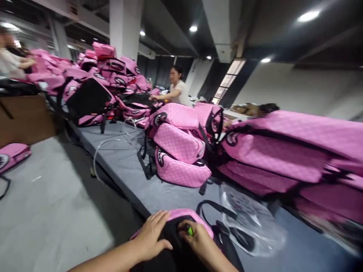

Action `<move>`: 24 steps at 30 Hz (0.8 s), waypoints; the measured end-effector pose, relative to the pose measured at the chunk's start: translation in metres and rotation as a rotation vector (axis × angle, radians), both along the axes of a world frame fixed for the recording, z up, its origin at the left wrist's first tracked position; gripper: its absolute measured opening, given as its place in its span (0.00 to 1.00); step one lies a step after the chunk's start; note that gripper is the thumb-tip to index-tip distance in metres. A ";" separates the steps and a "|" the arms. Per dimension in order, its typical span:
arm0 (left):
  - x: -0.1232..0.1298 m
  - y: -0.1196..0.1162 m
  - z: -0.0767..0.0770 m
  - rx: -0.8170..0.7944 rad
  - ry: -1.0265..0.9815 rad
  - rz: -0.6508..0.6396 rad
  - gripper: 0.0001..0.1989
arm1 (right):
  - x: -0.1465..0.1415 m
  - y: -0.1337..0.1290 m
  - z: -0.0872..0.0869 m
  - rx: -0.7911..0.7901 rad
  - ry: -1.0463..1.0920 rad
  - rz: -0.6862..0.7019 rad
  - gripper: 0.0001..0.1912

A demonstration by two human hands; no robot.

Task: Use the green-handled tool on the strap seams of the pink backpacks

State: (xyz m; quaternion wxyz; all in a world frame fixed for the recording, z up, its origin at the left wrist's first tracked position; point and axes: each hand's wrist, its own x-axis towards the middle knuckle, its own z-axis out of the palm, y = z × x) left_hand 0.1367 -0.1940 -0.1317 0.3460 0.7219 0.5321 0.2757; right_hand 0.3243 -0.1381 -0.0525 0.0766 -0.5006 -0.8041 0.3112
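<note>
A pink and black backpack (181,214) lies on the table in front of me with its black side up. Across its left edge rests my left hand (154,236), fingers stretched out and thumb apart. My right hand (195,238) is closed around a small green and black tool (189,229) over the black panel; its kind is hidden by my fingers. A black strap (217,207) loops from the bag's right side beside a clear plastic bag (255,223).
The grey table (113,158) runs away to the upper left. Stacked pink bags (181,151) stand ahead, and a larger blurred stack (283,158) is at right. Farther off are a heap of bags (113,71), a cardboard box (25,117) and several people, one (180,88) across the table.
</note>
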 end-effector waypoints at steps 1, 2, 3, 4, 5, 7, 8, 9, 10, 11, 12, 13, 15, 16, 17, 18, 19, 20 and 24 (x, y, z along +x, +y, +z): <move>0.001 0.000 0.003 -0.004 -0.001 0.004 0.48 | 0.001 0.004 -0.003 -0.016 0.028 -0.051 0.09; 0.003 0.001 0.005 -0.004 0.001 0.005 0.49 | 0.000 0.008 -0.006 -0.015 0.033 -0.091 0.07; 0.004 0.001 0.007 -0.002 0.005 0.004 0.49 | -0.003 0.010 -0.008 0.003 0.025 -0.119 0.07; 0.004 0.001 0.009 0.001 0.012 0.002 0.49 | -0.005 0.011 -0.010 0.028 0.005 -0.136 0.07; 0.005 0.001 0.011 0.002 0.020 0.000 0.49 | -0.009 0.012 -0.010 0.058 -0.025 -0.145 0.09; 0.005 0.001 0.012 0.002 0.035 -0.002 0.48 | -0.013 0.011 -0.009 0.113 -0.118 -0.135 0.11; 0.005 0.001 0.012 0.001 0.041 -0.001 0.48 | -0.014 0.010 -0.009 0.142 -0.166 -0.129 0.11; 0.005 0.001 0.010 0.003 0.044 0.001 0.48 | -0.013 0.010 -0.008 0.167 -0.205 -0.123 0.11; 0.005 0.001 0.008 0.010 0.042 0.004 0.48 | -0.011 0.011 -0.007 0.172 -0.223 -0.110 0.10; 0.006 0.001 0.005 0.023 0.038 0.008 0.49 | -0.009 0.012 -0.007 0.149 -0.216 -0.097 0.09; 0.007 0.001 0.003 0.043 0.036 0.012 0.50 | -0.007 0.013 -0.007 0.100 -0.194 -0.094 0.08; 0.007 0.002 0.001 0.066 0.039 0.018 0.51 | -0.006 0.015 -0.007 0.039 -0.170 -0.101 0.08; 0.008 0.002 -0.002 0.134 0.079 0.029 0.51 | -0.008 0.015 -0.003 -0.049 -0.171 -0.121 0.09; 0.007 0.002 -0.002 0.167 0.107 0.033 0.50 | -0.011 0.013 0.000 -0.036 -0.195 -0.123 0.09; 0.006 0.000 -0.001 0.192 0.131 0.033 0.49 | -0.016 0.010 0.005 0.009 -0.226 -0.120 0.09; 0.004 -0.001 0.000 0.207 0.144 0.032 0.47 | -0.020 0.005 0.009 0.066 -0.260 -0.102 0.09; 0.002 -0.004 0.000 0.212 0.146 0.028 0.45 | -0.025 0.001 0.014 0.107 -0.278 -0.092 0.09; 0.000 -0.006 0.001 0.208 0.139 0.021 0.43 | -0.028 -0.004 0.019 0.116 -0.283 -0.099 0.10; -0.007 -0.007 -0.002 0.193 0.088 -0.010 0.38 | -0.030 -0.012 0.027 0.050 -0.302 -0.180 0.10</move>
